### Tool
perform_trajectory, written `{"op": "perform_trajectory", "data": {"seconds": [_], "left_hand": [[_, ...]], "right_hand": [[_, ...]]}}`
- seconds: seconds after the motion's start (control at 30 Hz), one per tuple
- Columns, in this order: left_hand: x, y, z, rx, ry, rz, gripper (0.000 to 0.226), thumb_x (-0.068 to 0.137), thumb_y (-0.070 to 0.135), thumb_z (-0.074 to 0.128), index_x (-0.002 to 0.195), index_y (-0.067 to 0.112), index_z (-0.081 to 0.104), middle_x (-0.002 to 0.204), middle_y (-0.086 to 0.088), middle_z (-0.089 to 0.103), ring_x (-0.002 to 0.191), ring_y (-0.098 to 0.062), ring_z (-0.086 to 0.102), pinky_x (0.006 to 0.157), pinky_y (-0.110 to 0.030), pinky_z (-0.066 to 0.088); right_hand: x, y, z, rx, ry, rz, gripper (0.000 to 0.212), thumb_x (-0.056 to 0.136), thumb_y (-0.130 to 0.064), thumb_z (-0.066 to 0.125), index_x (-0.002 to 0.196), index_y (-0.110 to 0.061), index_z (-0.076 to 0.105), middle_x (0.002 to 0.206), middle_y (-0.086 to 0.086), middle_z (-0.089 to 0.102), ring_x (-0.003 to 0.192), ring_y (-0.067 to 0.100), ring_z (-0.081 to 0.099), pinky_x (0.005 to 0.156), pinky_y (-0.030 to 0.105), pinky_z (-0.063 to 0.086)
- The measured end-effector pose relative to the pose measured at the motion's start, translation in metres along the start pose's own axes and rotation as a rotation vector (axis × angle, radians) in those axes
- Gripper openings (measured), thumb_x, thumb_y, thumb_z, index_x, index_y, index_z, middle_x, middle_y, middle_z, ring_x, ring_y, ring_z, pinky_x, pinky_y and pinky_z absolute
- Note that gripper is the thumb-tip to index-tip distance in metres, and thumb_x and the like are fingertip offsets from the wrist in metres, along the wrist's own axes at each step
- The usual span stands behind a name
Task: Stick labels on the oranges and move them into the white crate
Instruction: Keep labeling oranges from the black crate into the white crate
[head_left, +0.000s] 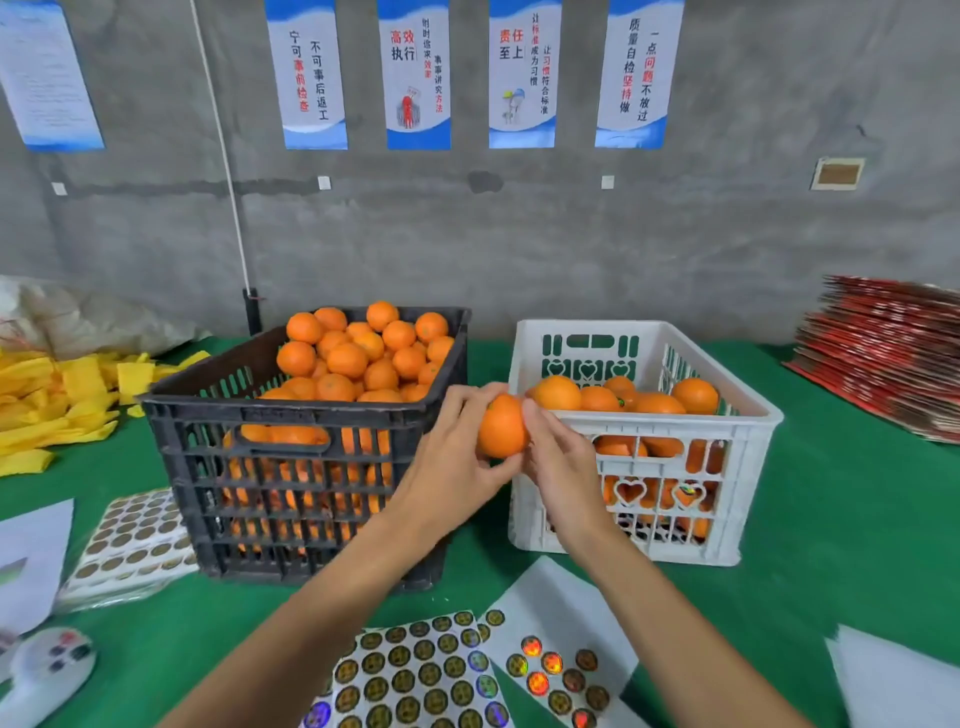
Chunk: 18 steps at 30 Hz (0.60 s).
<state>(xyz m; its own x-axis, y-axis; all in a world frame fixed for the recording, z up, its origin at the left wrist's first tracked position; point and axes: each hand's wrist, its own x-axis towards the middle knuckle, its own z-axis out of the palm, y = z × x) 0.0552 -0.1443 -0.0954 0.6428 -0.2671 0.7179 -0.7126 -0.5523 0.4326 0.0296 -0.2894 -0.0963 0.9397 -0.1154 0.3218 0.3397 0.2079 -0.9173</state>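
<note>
Both hands meet in the gap between the two crates, above the green surface (831, 519). The left hand (457, 457) holds one orange (501, 426) from the left side: its fingers curl over the top of the fruit and its thumb wraps under the lower edge, so this grip is closed around the orange. The right hand (558, 457) touches the right side of the same orange; its fingertips press against the peel with the fingers bent. No label is visible under them, and the hand hides that part of the peel.

The held orange sits just outside the near left corner of the white crate (748, 467), level with its rim. The white crate holds a partial load of oranges, visible above the rim and through the heart-shaped slots in its wall.

The black crate (176, 431) stands just to the left, heaped with oranges above its rim.

Sheets of round labels (415, 670) lie on the surface in front of the crates, near the person's forearms. A further stack of label sheets (130, 540) lies to the left of the black crate. Yellow strips (57, 400) are piled at far left, and a stack of red flat cartons (883, 353) sits at far right.
</note>
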Motion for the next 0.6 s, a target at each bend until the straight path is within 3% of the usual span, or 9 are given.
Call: {"op": "perform_trajectory", "data": {"seconds": [0.13, 0.17, 0.23, 0.33, 0.47, 0.53, 0.6], "left_hand": [[-0.046, -0.018, 0.047, -0.058, -0.241, -0.263, 0.072, 0.083, 0.044, 0.081, 0.143, 0.043, 0.040, 0.135, 0.018, 0.041, 0.117, -0.007, 0.054, 0.091, -0.011, 0.039], [-0.057, -0.024, 0.058, -0.075, -0.272, -0.311, 0.072, 0.082, 0.046, 0.080, 0.141, 0.045, 0.039, 0.134, 0.020, 0.041, 0.117, -0.007, 0.054, 0.093, -0.016, 0.040], [-0.076, -0.034, 0.075, -0.119, -0.295, -0.393, 0.071, 0.079, 0.049, 0.080, 0.137, 0.050, 0.039, 0.131, 0.022, 0.043, 0.115, -0.007, 0.055, 0.090, -0.015, 0.041], [-0.099, -0.046, 0.087, -0.159, -0.279, -0.450, 0.070, 0.078, 0.046, 0.084, 0.131, 0.053, 0.039, 0.125, 0.026, 0.045, 0.112, -0.005, 0.055, 0.086, -0.011, 0.045], [-0.124, -0.060, 0.090, -0.297, -0.208, -0.556, 0.068, 0.078, 0.044, 0.086, 0.133, 0.048, 0.046, 0.128, 0.021, 0.052, 0.109, -0.011, 0.064, 0.091, -0.035, 0.061], [-0.126, -0.065, 0.088, -0.354, -0.169, -0.623, 0.067, 0.080, 0.048, 0.085, 0.135, 0.046, 0.046, 0.125, 0.015, 0.057, 0.103, -0.010, 0.067, 0.088, -0.031, 0.061], [-0.125, -0.067, 0.084, -0.365, -0.131, -0.648, 0.065, 0.083, 0.048, 0.083, 0.137, 0.043, 0.046, 0.125, 0.015, 0.057, 0.101, -0.007, 0.067, 0.086, -0.025, 0.059]], "right_hand": [[-0.027, 0.059, -0.040, -0.235, 0.044, 0.112, 0.044, 0.106, -0.037, 0.046, 0.107, -0.003, 0.074, 0.099, 0.025, 0.070, 0.093, 0.026, 0.065, 0.100, 0.062, 0.050], [-0.034, 0.073, -0.047, -0.279, 0.031, 0.125, 0.047, 0.105, -0.040, 0.044, 0.106, -0.003, 0.073, 0.096, 0.024, 0.069, 0.090, 0.026, 0.064, 0.099, 0.060, 0.051], [-0.045, 0.093, -0.057, -0.347, -0.029, 0.172, 0.046, 0.103, -0.044, 0.042, 0.112, -0.012, 0.074, 0.099, 0.007, 0.075, 0.094, 0.020, 0.068, 0.098, 0.048, 0.054], [-0.055, 0.111, -0.069, -0.436, -0.136, 0.250, 0.032, 0.110, -0.031, 0.042, 0.130, -0.027, 0.066, 0.119, -0.011, 0.073, 0.113, 0.001, 0.064, 0.107, 0.029, 0.049], [-0.061, 0.128, -0.083, -0.571, -0.155, 0.192, 0.033, 0.110, -0.017, 0.042, 0.136, -0.027, 0.060, 0.124, -0.015, 0.069, 0.115, -0.008, 0.060, 0.101, 0.010, 0.044], [-0.058, 0.132, -0.084, -0.720, -0.169, 0.106, 0.034, 0.108, -0.015, 0.044, 0.136, -0.024, 0.061, 0.125, -0.013, 0.068, 0.116, -0.004, 0.059, 0.098, 0.010, 0.043], [-0.056, 0.135, -0.083, -0.920, -0.232, 0.007, 0.035, 0.107, -0.018, 0.044, 0.137, -0.020, 0.061, 0.129, -0.009, 0.064, 0.121, 0.005, 0.056, 0.103, 0.019, 0.043]]}}
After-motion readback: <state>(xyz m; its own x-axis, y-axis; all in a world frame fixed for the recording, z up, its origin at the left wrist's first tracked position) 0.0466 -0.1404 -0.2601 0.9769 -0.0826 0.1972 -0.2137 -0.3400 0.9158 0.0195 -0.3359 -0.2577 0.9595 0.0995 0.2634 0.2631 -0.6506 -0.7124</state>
